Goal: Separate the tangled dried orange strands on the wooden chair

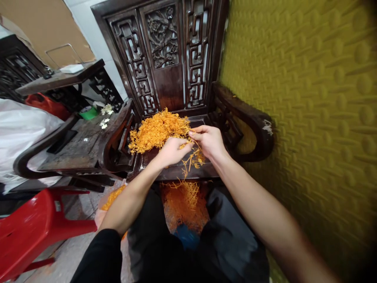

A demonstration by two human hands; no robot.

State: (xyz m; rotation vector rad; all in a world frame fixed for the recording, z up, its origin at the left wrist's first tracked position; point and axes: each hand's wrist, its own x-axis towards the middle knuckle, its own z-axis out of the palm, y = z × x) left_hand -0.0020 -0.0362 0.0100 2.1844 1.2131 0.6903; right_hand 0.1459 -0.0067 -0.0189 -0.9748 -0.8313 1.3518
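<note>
The orange pile (pixel 160 129) is bright, bumpy and fluffy, made of lots of tiny curly bits that look like little branches. It sits on the wooden chair seat (pixel 167 173), toward the back edge and the left side, and some of it pokes up by the chair back (pixel 171 92). The orange strings (pixel 194 158) by the hands are longer and thinner. They are a bit see-through, with forks and bends, and they make a loose tangle near the front edge of the seat, right of the middle. Some hang over that edge.

The right hand (pixel 207 140) is just past the right end of the pile. Its thumb and pointing finger are pinched together on the strings. The left hand (pixel 174 151) is in front of the pile, lower and nearer the front edge. Its thumb and fingers are pinched together on the strings too, close to the right hand's fingertips. The strings cross between the two pinches and dangle below them.

Under the front edge there is a bunch of netty orange bits (pixel 191 192). Down to the left, more orange stuff (pixel 113 197) shows beside the left arm, near a red stool (pixel 32 228).
</note>
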